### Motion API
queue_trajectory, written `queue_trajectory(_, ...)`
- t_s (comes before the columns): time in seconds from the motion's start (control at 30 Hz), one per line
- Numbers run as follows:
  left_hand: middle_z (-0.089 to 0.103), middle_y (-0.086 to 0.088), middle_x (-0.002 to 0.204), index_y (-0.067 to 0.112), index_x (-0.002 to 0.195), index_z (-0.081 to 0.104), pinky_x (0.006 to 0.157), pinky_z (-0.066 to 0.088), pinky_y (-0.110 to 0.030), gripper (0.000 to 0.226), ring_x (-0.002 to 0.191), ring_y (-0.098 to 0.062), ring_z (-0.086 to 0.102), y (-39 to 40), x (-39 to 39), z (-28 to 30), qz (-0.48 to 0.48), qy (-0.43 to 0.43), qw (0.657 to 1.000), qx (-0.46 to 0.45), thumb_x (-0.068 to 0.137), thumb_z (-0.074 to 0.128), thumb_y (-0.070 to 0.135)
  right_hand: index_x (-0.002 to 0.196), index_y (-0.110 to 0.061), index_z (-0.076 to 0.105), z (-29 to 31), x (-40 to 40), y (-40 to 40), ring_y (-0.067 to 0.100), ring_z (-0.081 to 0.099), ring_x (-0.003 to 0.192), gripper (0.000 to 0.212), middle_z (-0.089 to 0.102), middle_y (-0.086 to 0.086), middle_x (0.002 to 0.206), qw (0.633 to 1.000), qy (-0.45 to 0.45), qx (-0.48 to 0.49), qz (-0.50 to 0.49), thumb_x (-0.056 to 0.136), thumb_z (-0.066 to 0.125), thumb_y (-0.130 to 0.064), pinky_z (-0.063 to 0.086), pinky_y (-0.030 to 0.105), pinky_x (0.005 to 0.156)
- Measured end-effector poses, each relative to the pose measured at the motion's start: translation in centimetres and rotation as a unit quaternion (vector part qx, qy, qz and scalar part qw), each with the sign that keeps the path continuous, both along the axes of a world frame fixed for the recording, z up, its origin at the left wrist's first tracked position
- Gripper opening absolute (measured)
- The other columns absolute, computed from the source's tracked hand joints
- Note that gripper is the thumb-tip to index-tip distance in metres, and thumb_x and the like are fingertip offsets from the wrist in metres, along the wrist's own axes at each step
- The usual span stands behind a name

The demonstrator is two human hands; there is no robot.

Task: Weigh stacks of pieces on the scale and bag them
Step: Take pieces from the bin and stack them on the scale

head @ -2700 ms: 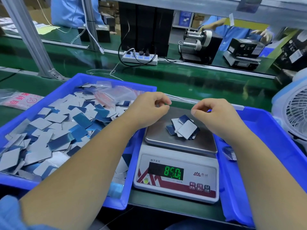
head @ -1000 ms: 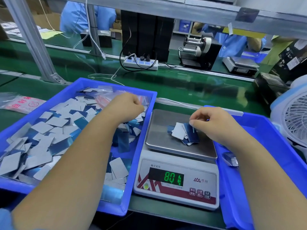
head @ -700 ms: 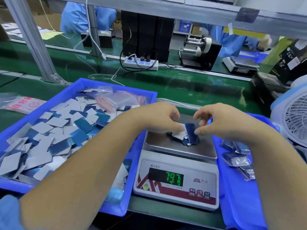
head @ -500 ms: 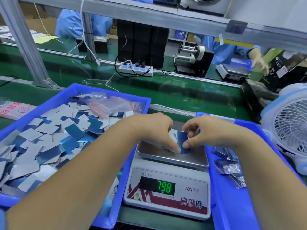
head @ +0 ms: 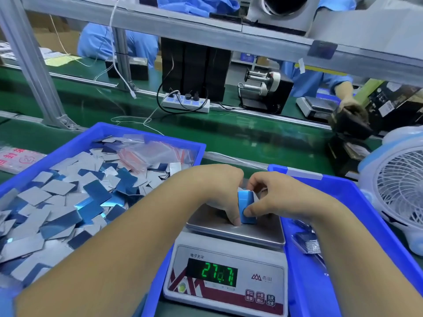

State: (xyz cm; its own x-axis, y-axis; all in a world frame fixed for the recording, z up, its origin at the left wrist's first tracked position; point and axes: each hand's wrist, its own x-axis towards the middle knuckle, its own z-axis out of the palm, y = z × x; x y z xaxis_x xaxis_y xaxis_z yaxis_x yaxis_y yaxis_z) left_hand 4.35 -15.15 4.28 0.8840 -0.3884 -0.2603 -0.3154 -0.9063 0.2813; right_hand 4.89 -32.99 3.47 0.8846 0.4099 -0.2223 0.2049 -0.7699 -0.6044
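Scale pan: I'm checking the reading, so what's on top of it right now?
On the scale pan, both hands grip a squared-up stack of pieces. The hands hide most of the stack and the pan's back.

The person's 2 forearms were bare from the bottom edge of the view up to the wrists, with no watch, band or glove showing on either. The left hand point(head: 215, 191) and the right hand point(head: 277, 197) were bare as well, with no rings visible on the fingers that showed, and the nails in view were short and unpainted. At the lower left corner a small patch of light blue sleeve point(head: 6, 303) fabric showed at the upper end of the left arm, blurred and too close to the lens to make out any seam or cuff.
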Motion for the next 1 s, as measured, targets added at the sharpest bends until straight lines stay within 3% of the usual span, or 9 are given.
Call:
queue_trajectory(0.13,0.052,0.017,0.092,0.035,0.105,0.043,0.062,0.043,-0.029,0.064,0.08,-0.003,0.053,0.4,0.2,-0.2,-0.002,0.01,0.999,-0.042,0.061,0.089,0.046,0.079,-0.028,0.059,-0.4,-0.3,0.3,0.013,0.061,0.058,0.033,0.063,-0.007,0.067,0.998,0.026,0.059,-0.013,0.055,0.08,-0.031,0.054,0.042,0.06)
queue_trajectory(0.33,0.055,0.018,0.095,0.042,0.099,0.043,0.061,0.041,-0.029,0.062,0.083,0.001,0.051,0.9,0.0,-1.0,0.003,0.0,0.992,-0.127,0.058,0.09,0.041,0.081,-0.03,0.057,-0.8,-0.4,0.1,0.013,0.048,0.062,0.038,0.058,-0.005,0.07,0.994,0.032,0.105,-0.031,0.051,0.079,-0.033,0.04,0.036,0.062)
queue_trajectory(0.47,0.054,0.023,0.096,0.046,0.092,0.04,0.062,0.037,-0.025,0.059,0.084,0.007,0.049,1.4,-0.4,-1.3,-0.008,-0.013,0.984,-0.18,0.061,0.09,0.038,0.081,-0.032,0.054,-0.7,-0.8,0.0,0.015,0.054,0.06,0.036,0.068,-0.003,0.076,0.989,0.037,0.14,-0.02,0.056,0.079,-0.028,0.044,0.033,0.058)
queue_trajectory(0.57,0.058,0.018,0.101,0.044,0.098,0.042,0.062,0.042,-0.026,0.056,0.083,0.002,0.053,1.8,-0.5,-1.3,-0.014,-0.036,0.97,-0.241,0.066,0.086,0.031,0.082,-0.03,0.052,-0.8,-0.9,0.1,0.018,0.054,0.057,0.035,0.068,-0.003,0.073,0.98,0.016,0.197,-0.027,0.059,0.077,-0.023,0.045,0.033,0.053)
queue_trajectory(0.63,0.057,0.016,0.103,0.044,0.102,0.043,0.072,0.048,-0.026,0.053,0.089,-0.003,0.055,2.0,-0.4,-1.3,-0.02,-0.059,0.953,-0.295,0.071,0.082,0.026,0.085,-0.03,0.052,-0.8,-0.9,0.3,0.011,0.059,0.062,0.037,0.069,-0.007,0.078,0.975,-0.057,0.209,-0.045,0.058,0.077,-0.025,0.05,0.029,0.058)
queue_trajectory(0.73,0.05,0.02,0.109,0.04,0.113,0.042,0.083,0.043,-0.017,0.053,0.099,0.005,0.052,2.0,-0.6,-2.1,-0.037,-0.053,0.941,-0.331,0.078,0.078,0.024,0.093,-0.036,0.052,-1.1,-1.0,0.9,-0.001,0.064,0.08,0.042,0.067,-0.02,0.091,0.979,-0.121,0.164,-0.029,0.061,0.078,-0.024,0.053,0.024,0.071)
queue_trajectory(0.83,0.039,0.01,0.131,0.034,0.126,0.035,0.106,0.041,-0.034,0.059,0.124,-0.006,0.045,1.6,-0.8,-3.7,-0.046,-0.033,0.954,-0.295,0.081,0.07,0.019,0.096,-0.038,0.052,-1.8,-1.1,1.3,0.002,0.064,0.09,0.043,0.067,-0.021,0.095,0.983,-0.124,0.137,-0.02,0.066,0.078,-0.021,0.054,0.033,0.079)
queue_trajectory(1.0,0.039,0.0,0.133,0.042,0.121,0.029,0.107,0.042,-0.036,0.062,0.128,-0.01,0.044,1.1,-1.0,-3.3,-0.019,-0.033,0.921,-0.388,0.076,0.053,0.008,0.103,-0.048,0.051,-1.8,-1.0,1.4,0.0,0.061,0.09,0.054,0.062,-0.025,0.096,0.97,-0.192,0.146,-0.032,0.066,0.08,-0.021,0.052,0.025,0.074)
